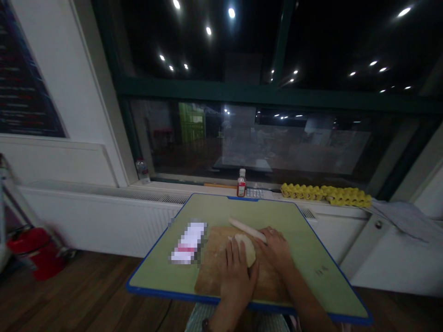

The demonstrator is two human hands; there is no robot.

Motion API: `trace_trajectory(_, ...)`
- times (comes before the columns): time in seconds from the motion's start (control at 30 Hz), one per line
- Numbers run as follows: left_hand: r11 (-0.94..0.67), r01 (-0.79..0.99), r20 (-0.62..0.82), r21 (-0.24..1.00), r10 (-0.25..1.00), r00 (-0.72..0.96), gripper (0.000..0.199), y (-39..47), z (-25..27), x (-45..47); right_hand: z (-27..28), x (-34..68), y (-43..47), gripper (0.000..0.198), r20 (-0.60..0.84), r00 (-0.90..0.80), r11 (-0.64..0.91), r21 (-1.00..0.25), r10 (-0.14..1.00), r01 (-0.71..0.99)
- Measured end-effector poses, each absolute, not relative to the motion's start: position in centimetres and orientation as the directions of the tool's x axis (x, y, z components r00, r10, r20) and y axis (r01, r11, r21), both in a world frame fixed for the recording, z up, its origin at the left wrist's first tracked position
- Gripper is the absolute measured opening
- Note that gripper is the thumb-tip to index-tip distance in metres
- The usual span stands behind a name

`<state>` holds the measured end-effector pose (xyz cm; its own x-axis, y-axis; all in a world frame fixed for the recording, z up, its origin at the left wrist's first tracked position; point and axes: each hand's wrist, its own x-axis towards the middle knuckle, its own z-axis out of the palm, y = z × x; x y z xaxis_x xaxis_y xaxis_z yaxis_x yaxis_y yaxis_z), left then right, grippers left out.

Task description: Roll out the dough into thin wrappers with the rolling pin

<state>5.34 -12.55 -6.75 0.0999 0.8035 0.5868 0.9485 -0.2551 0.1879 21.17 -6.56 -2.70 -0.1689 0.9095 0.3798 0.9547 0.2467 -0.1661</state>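
A flattened pale piece of dough (249,249) lies on a wooden board (210,272) in front of me. My left hand (238,267) rests on the dough's left side, its fingers stretched out and lying over it, the thumb along its near edge. At the right, my right hand (276,249) is closed around the right end of a light wooden rolling pin (244,227). The pin slants up to the left across the far part of the board, behind the dough. What lies under my left palm is hidden.
The board lies on a green, blue-edged table (311,258). A pixelated pale rectangle (188,242) is left of the board. Along the windowsill stand a small bottle of red liquid (241,184), yellow egg cartons (325,194) and a clear bottle (142,171).
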Motion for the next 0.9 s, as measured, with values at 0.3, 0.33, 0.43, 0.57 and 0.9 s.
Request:
trace_trajectory(0.3, -0.393, 0.909, 0.589, 0.14, 0.771, 0.243, 0.067, -12.9, -7.2, 3.7, -1.2, 20.2, -7.6, 0.027, 0.37, -0.251, 0.341, -0.201, 0.895, 0.918)
trace_trajectory(0.33, -0.4, 0.904, 0.573, 0.148, 0.78, 0.251, 0.066, -12.6, -7.1, 3.5, -1.3, 20.1, -7.6, 0.028, 0.377, -0.266, 0.357, -0.196, 0.887, 0.913)
trace_trajectory(0.43, -0.41, 0.898, 0.547, 0.159, 0.794, 0.265, 0.061, -11.6, -6.3, 2.5, -2.3, 19.9, -7.4, 0.032, 0.392, -0.308, 0.401, -0.183, 0.867, 0.897)
trace_trajectory(0.57, -0.408, 0.907, 0.551, 0.103, 0.783, 0.289, 0.052, -9.9, -4.0, 0.4, -3.3, 19.7, -7.2, 0.034, 0.347, -0.369, 0.454, -0.207, 0.862, 0.866)
trace_trajectory(0.9, -0.397, 0.908, 0.539, 0.136, 0.798, 0.268, 0.043, -8.0, -3.7, -1.2, -1.4, 18.8, -9.9, 0.054, 0.335, -0.378, 0.482, -0.32, 0.863, 0.816)
